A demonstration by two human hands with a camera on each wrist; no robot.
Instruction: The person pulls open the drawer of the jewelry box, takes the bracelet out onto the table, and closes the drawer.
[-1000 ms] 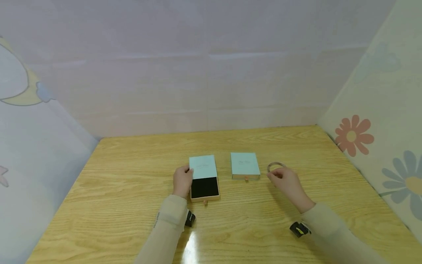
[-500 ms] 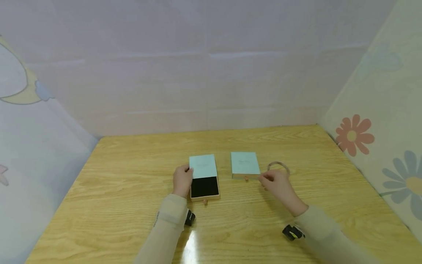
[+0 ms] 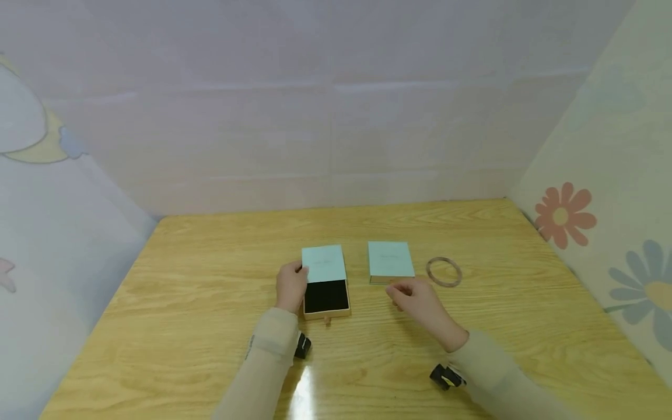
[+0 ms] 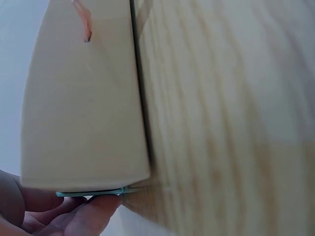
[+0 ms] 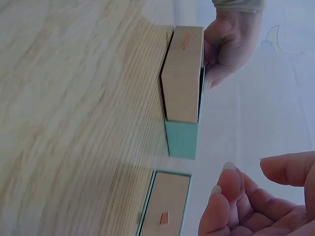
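The left hand [image 3: 291,287] grips the left side of a mint box [image 3: 324,263], whose tan drawer [image 3: 326,315] is pulled out toward the person and shows a black lining [image 3: 326,296]. Over the wood, just in front of a second, closed mint box [image 3: 391,259], hovers the right hand [image 3: 422,305]; the right wrist view shows its thumb and fingers apart with nothing between them. In the left wrist view, fingers [image 4: 93,216] lie against the box's mint sleeve beyond the drawer front [image 4: 83,108].
A brownish ring-shaped bangle [image 3: 444,272] lies flat on the wooden table [image 3: 210,268], right of the closed box. Pale printed cloth [image 3: 262,116] stands along the table's back and both sides.
The right hand has moved left, away from the bangle to in front of the closed box. The bangle, which it had covered in part, is fully visible. The left hand stays in place.
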